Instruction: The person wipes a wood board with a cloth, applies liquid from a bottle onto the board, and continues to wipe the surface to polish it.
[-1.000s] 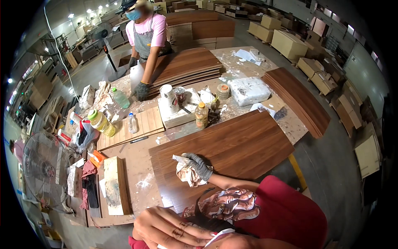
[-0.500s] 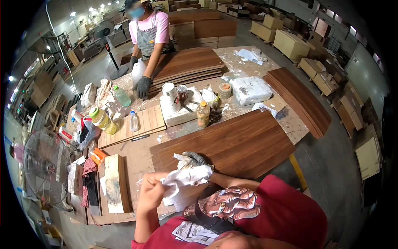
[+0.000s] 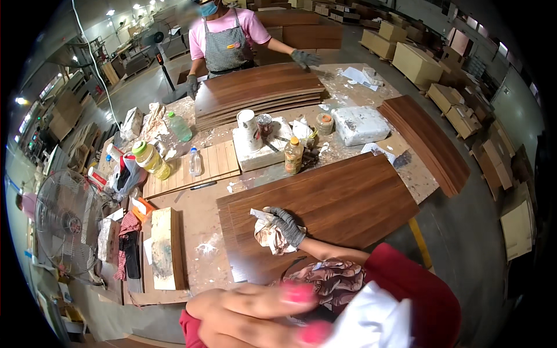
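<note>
My left hand [image 3: 255, 313], bare with red nails, is large and blurred close to the camera at the bottom. Its fingertips meet a crumpled white cloth [image 3: 374, 319], also blurred, and seem to pinch it. On the dark brown wood-grain panel [image 3: 325, 194] my right hand [image 3: 287, 225], in a grey glove, is closed over a stained, bunched-up rag [image 3: 272, 236]. That rag rests against the panel's surface near its left part. The panel lies on the worktable [image 3: 200, 223], its near right part reaching past the table edge.
Across the table a person [image 3: 223, 43] in grey gloves stands behind stacked panels [image 3: 255, 87]. Past my panel are a juice bottle [image 3: 293, 155], paper cups [image 3: 248, 129] and a white wrapped block [image 3: 361, 124]. A wooden block [image 3: 165, 249] and a fan [image 3: 69, 223] are at left.
My left hand has come up close to the camera with the white cloth, away from my right hand. My right hand now presses the rag to the panel. The other person's hands have moved apart.
</note>
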Tool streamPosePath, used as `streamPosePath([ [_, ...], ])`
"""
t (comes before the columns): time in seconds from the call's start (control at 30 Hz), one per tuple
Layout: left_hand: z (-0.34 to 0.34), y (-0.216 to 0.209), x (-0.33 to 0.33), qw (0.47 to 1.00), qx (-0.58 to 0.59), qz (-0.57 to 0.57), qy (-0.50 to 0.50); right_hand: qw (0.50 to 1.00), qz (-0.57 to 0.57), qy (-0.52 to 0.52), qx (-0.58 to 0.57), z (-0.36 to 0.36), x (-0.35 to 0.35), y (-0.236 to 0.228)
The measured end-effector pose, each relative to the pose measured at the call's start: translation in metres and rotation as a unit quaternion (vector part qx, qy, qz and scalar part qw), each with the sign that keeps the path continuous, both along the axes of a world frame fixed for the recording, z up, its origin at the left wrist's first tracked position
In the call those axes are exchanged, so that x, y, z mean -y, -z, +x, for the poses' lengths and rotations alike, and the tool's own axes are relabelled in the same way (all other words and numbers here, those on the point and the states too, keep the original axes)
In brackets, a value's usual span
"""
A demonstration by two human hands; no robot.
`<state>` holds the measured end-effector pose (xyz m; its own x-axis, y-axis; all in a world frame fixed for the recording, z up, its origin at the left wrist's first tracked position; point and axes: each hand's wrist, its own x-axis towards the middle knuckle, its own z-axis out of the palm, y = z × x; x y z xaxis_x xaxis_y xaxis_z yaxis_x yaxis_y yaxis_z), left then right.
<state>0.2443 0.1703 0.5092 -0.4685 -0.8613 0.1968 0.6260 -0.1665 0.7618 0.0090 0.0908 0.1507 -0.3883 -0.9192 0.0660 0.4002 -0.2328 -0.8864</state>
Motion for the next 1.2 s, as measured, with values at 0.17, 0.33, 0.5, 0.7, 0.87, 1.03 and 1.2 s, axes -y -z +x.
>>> streamPosePath([
  [0.17, 0.008, 0.034, 0.007, 0.994, -0.007, -0.073, 0.079, 1.0, 0.011, 0.008, -0.012, 0.004, 0.005, 0.006],
  [0.33, -0.012, 0.05, 0.063, 0.886, -0.072, -0.326, 0.322, 1.0, 0.003, 0.002, 0.008, 0.006, 0.006, 0.01],
  [0.5, -0.018, 0.056, 0.084, 0.834, -0.08, -0.372, 0.398, 1.0, -0.008, 0.017, 0.003, -0.002, 0.004, 0.014],
  [0.7, -0.006, 0.067, 0.095, 0.833, -0.069, -0.369, 0.406, 0.999, -0.013, 0.027, -0.017, 0.005, 0.002, 0.0],
  [0.87, 0.007, 0.086, 0.098, 0.833, -0.059, -0.36, 0.416, 0.999, -0.008, 0.02, -0.035, 0.002, 0.001, 0.0],
  [1.03, 0.014, 0.105, 0.096, 0.837, -0.053, -0.354, 0.415, 1.0, -0.01, 0.002, -0.013, 0.003, 0.0, -0.003],
  [1.2, 0.011, 0.093, 0.086, 0.849, -0.026, -0.39, 0.356, 0.998, -0.003, 0.018, -0.061, 0.002, -0.001, -0.004],
])
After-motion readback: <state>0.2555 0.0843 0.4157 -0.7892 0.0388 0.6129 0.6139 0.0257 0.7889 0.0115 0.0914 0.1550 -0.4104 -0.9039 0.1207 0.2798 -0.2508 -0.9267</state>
